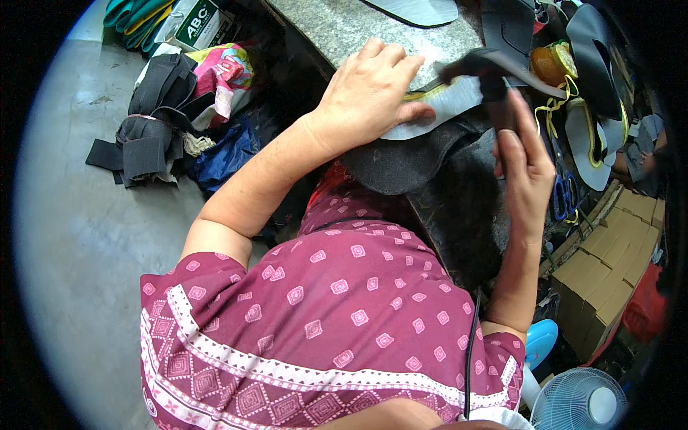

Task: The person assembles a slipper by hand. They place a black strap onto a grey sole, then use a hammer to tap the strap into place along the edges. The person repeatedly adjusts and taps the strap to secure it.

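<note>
My left hand [376, 89] is bent over the left end of a grey shoe sole [453, 106], its thumb along the near side. The sole has a yellowish line on its far edge and lies on the grey stone worktop [322, 32]. Black fabric [401, 165] hangs from beneath it over the near edge. My right hand [527, 161] is closed around the handle of a hammer [494, 72]. The dark hammer head, slightly smeared by motion, is just above the right end of the sole; whether it touches cannot be seen.
Other grey soles [588, 143] and black pieces [595, 57] lie at the right, near an amber jar [553, 63] and blue-handled scissors [565, 195]. Cardboard [609, 258] and a fan [580, 400] stand lower right. Bundled black strips [147, 140] lie on the left floor.
</note>
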The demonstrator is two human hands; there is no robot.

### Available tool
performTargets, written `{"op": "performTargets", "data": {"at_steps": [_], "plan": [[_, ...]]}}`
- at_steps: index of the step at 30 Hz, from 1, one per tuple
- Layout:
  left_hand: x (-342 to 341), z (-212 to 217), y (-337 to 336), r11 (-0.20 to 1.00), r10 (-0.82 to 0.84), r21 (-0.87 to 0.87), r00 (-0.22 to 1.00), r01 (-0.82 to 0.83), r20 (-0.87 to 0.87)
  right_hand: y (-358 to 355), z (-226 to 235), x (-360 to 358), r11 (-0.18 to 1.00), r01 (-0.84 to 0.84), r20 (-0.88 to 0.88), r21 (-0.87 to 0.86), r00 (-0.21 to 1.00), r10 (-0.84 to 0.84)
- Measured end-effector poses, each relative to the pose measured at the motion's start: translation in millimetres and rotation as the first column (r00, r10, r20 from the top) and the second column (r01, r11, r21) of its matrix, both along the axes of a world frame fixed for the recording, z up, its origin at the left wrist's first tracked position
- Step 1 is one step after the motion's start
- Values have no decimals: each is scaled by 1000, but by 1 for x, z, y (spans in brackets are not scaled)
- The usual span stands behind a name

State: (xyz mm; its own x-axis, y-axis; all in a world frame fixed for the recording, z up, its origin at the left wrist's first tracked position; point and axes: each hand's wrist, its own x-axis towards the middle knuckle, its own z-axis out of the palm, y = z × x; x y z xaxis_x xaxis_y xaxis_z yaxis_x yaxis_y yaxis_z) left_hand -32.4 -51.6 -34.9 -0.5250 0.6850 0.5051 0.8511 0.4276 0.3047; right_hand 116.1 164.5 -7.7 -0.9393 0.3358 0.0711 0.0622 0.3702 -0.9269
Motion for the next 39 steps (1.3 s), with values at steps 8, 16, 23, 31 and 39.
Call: {"op": "performTargets", "data": {"at_steps": [8, 16, 23, 31, 39], "plan": [[-12, 23, 10, 919, -376, 268, 437, 289, 817, 24, -6, 6, 936, 215, -349, -280, 885, -308], [4, 105, -31, 517, -617, 702, 355, -489, 702, 31, -21, 8, 876, 314, -283, -365, 860, -426], [-10, 28, 26, 980, -197, 23, 955, 197, 222, 29, -28, 8, 932, 293, -322, -214, 880, -350], [-17, -6, 32, 999, -25, 18, 991, 28, -135, 26, -7, 13, 944, 189, -402, 270, 913, -67], [5, -2, 32, 996, 82, -26, 987, -86, -139, 19, -5, -21, 630, 117, -133, 768, 991, -23]]}}
